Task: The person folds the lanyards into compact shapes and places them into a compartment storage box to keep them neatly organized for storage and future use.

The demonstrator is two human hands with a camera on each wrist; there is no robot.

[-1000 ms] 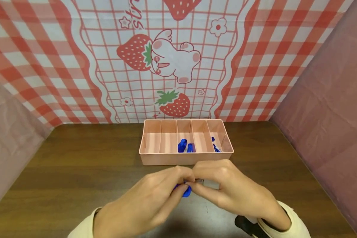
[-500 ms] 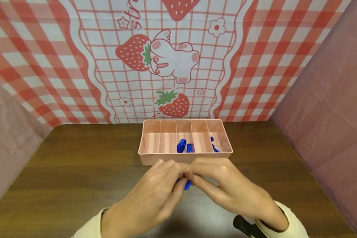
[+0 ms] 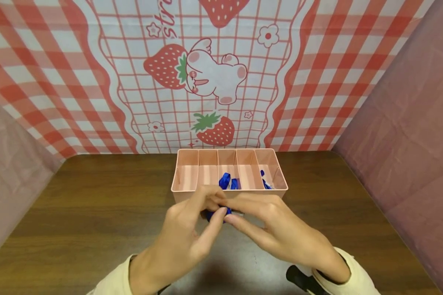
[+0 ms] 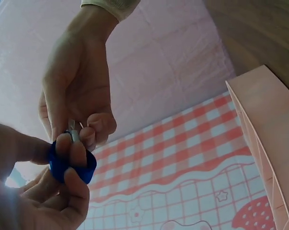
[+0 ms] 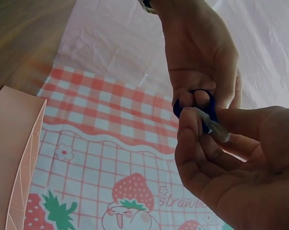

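My left hand (image 3: 186,229) holds a loop of shiny blue ribbon (image 4: 57,165) between thumb and fingers. Two fingertips of that hand reach inside the loop, as both wrist views show. My right hand (image 3: 280,227) meets it from the right and pinches a small translucent, whitish piece (image 5: 221,132) at the loop's edge. How this piece joins the ribbon, I cannot tell. Both hands are raised in front of the pink compartment box (image 3: 229,191). In the head view, fingers hide most of the loop.
Blue ribbon pieces (image 3: 224,181) lie in the box's middle compartment, and thin blue and white bits (image 3: 267,185) in its right one. The box stands on a brown wooden table (image 3: 107,213) before a strawberry-print cloth (image 3: 221,78). A black strap (image 3: 302,279) shows by the right cuff.
Both hands have risen slightly toward the box with the ribbon. The left hand's fingers have lifted and spread apart from its thumb, showing more blue. The right hand keeps its pinch.
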